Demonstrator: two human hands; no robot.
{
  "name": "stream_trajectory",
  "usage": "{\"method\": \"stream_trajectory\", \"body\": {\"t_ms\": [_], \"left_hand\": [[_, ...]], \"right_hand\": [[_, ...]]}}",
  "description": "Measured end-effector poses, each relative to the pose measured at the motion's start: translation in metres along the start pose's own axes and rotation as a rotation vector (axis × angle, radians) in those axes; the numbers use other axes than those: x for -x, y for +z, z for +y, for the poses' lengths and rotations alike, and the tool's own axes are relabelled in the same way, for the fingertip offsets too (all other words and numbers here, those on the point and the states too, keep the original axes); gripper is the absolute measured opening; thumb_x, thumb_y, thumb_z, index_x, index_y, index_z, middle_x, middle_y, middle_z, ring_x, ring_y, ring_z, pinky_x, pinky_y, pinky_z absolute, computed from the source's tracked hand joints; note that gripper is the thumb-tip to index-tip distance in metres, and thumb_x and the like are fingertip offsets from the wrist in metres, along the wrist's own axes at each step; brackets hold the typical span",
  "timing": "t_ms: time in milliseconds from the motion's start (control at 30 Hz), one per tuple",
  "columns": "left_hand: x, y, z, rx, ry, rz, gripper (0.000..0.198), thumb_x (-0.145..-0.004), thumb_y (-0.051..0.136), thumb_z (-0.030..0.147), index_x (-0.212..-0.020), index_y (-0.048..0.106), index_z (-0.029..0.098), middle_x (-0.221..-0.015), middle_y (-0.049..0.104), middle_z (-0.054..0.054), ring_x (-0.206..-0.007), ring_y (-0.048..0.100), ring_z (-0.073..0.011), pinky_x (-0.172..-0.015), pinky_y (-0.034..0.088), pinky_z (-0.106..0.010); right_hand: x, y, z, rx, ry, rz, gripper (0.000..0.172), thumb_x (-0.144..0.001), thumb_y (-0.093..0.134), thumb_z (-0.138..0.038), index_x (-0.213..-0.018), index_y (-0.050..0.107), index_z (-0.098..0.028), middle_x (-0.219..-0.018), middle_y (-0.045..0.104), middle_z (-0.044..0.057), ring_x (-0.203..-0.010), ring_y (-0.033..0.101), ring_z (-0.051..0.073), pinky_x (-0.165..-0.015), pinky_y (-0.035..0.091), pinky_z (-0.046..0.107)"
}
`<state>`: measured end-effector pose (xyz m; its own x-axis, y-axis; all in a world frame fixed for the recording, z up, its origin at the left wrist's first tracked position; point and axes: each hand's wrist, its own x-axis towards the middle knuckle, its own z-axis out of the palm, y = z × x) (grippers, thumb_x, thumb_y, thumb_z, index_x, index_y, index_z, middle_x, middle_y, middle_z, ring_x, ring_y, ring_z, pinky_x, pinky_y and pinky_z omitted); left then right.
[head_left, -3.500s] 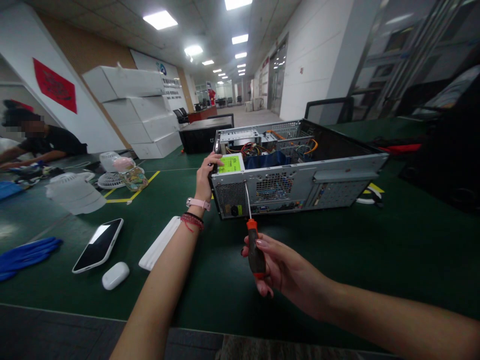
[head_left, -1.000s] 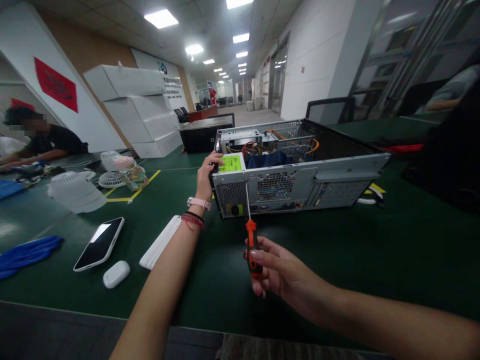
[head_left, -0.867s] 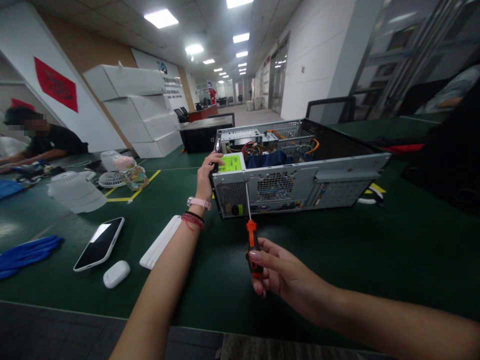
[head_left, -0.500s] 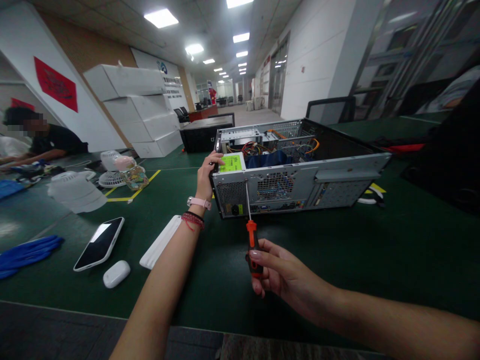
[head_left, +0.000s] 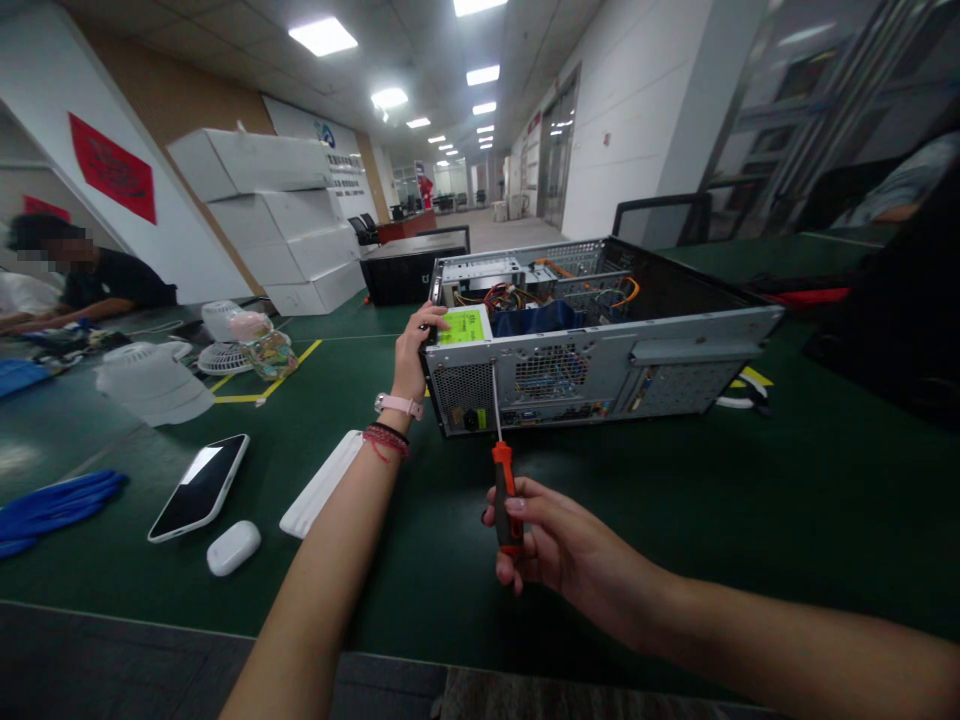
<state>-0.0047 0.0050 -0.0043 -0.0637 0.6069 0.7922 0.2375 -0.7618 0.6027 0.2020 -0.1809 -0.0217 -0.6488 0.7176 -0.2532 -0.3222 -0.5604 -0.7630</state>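
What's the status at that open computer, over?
Left hand grips a corner of the computer case. Right hand holds the screwdriver, tip on the case's back. Phone lies off to the left, out of the way.

Orange-and-black screwdriver (head_left: 505, 500), grey computer case (head_left: 600, 370)

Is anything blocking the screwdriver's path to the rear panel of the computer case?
Nothing visible does. The screwdriver in the right hand reaches the rear panel of the computer case directly; the left hand grips its corner, aside.
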Motion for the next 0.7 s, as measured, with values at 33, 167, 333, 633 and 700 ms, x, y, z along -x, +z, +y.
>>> {"method": "stream_trajectory", "body": {"t_ms": [33, 167, 333, 633, 700], "left_hand": [[0.0, 0.0, 0.0, 0.004, 0.0, 0.0, 0.033, -0.084, 0.032, 0.032, -0.074, 0.062, 0.021, -0.104, 0.066, -0.003, -0.12, 0.048, -0.0204, -0.112, 0.027, -0.044], [0.0002, 0.0, 0.0009, 0.011, -0.008, 0.007, 0.032, -0.083, 0.032, 0.03, -0.073, 0.061, 0.021, -0.103, 0.066, -0.002, -0.119, 0.049, -0.0206, -0.112, 0.027, -0.044], [0.0003, 0.0007, 0.0036, 0.013, -0.024, 0.012, 0.034, -0.084, 0.031, 0.034, -0.073, 0.061, 0.021, -0.104, 0.065, -0.003, -0.122, 0.047, -0.0207, -0.112, 0.027, -0.044], [0.0007, 0.0002, 0.0029, -0.002, -0.013, 0.003, 0.035, -0.085, 0.031, 0.038, -0.074, 0.061, 0.022, -0.104, 0.065, -0.003, -0.122, 0.047, -0.0213, -0.111, 0.027, -0.044], [0.0006, 0.0003, 0.0033, 0.008, -0.019, 0.004, 0.035, -0.085, 0.032, 0.037, -0.074, 0.061, 0.022, -0.104, 0.065, -0.003, -0.122, 0.046, -0.021, -0.111, 0.027, -0.044]], "right_hand": [[0.0, -0.0001, 0.0002, -0.005, 0.0, 0.0, 0.021, -0.079, 0.057, -0.031, -0.093, 0.049, -0.019, -0.087, 0.056, -0.001, -0.058, 0.061, 0.01, -0.057, 0.043, 0.024], [-0.0002, 0.0002, 0.0007, -0.029, -0.001, -0.002, 0.021, -0.079, 0.056, -0.032, -0.095, 0.05, -0.019, -0.088, 0.056, -0.001, -0.057, 0.06, 0.01, -0.054, 0.042, 0.024], [-0.0003, 0.0011, -0.0002, -0.043, 0.001, -0.014, 0.021, -0.08, 0.056, -0.032, -0.096, 0.05, -0.019, -0.088, 0.057, 0.0, -0.058, 0.061, 0.01, -0.052, 0.044, 0.023], [-0.0009, 0.0002, 0.0003, 0.003, 0.033, -0.036, 0.028, -0.083, 0.055, -0.035, -0.105, 0.047, -0.021, -0.097, 0.059, 0.003, -0.061, 0.066, 0.013, -0.049, 0.044, 0.021], [-0.001, 0.0003, 0.0003, 0.0, 0.037, -0.031, 0.03, -0.081, 0.058, -0.036, -0.104, 0.047, -0.021, -0.097, 0.059, 0.003, -0.061, 0.065, 0.012, -0.05, 0.045, 0.02]]}}
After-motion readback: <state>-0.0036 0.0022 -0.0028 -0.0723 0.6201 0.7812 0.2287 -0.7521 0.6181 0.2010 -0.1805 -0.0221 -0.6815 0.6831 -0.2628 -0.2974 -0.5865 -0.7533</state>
